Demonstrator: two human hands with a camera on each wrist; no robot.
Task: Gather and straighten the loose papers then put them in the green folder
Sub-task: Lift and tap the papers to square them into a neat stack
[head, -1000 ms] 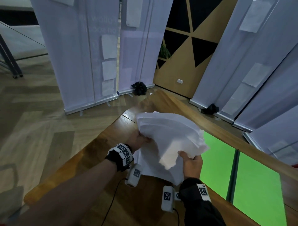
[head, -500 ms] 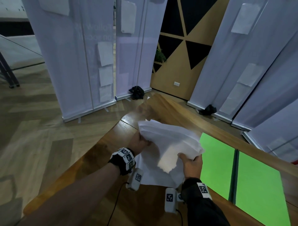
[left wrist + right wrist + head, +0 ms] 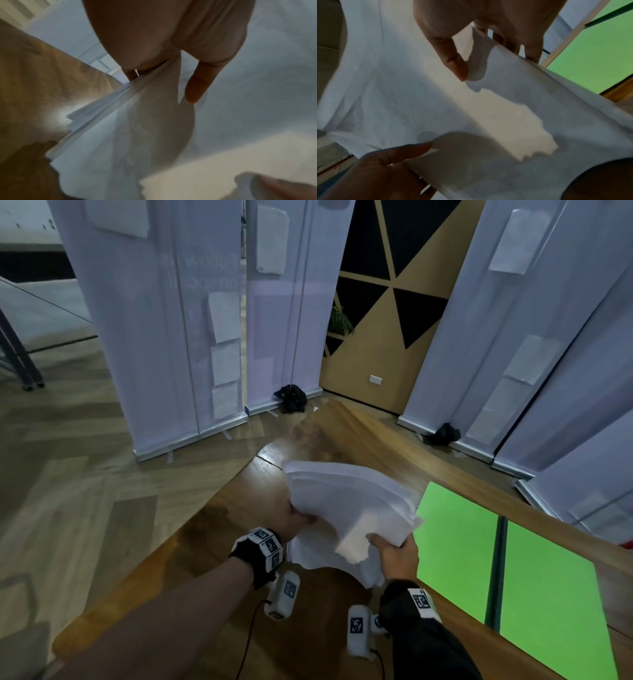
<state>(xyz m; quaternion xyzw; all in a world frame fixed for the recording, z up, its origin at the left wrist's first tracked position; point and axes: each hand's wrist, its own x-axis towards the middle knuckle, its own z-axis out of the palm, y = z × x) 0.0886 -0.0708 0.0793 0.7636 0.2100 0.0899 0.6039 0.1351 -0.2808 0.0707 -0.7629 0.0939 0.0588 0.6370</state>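
Observation:
A sheaf of white papers (image 3: pixel 346 508) hangs bowed above the wooden table, its sheets fanned and uneven at the edges. My left hand (image 3: pixel 294 517) grips its left edge, thumb on top (image 3: pixel 197 86), the papers (image 3: pixel 154 135) passing under it. My right hand (image 3: pixel 394 549) pinches the near right corner; the right wrist view shows the thumb (image 3: pixel 453 63) on the papers (image 3: pixel 436 101) and fingers behind the edge. The green folder (image 3: pixel 513 570) lies open and flat on the table to the right of the papers, its dark spine (image 3: pixel 496 570) down the middle.
The wooden table (image 3: pixel 212 535) runs diagonally, its left edge dropping to a parquet floor. White roll-up banners (image 3: pixel 164 337) stand behind it on the left and right. Cables trail from both wrist cameras toward me.
The sheaf has sunk a little and flattened between my hands, its right edge drawn back off the folder. Both hands keep their hold.

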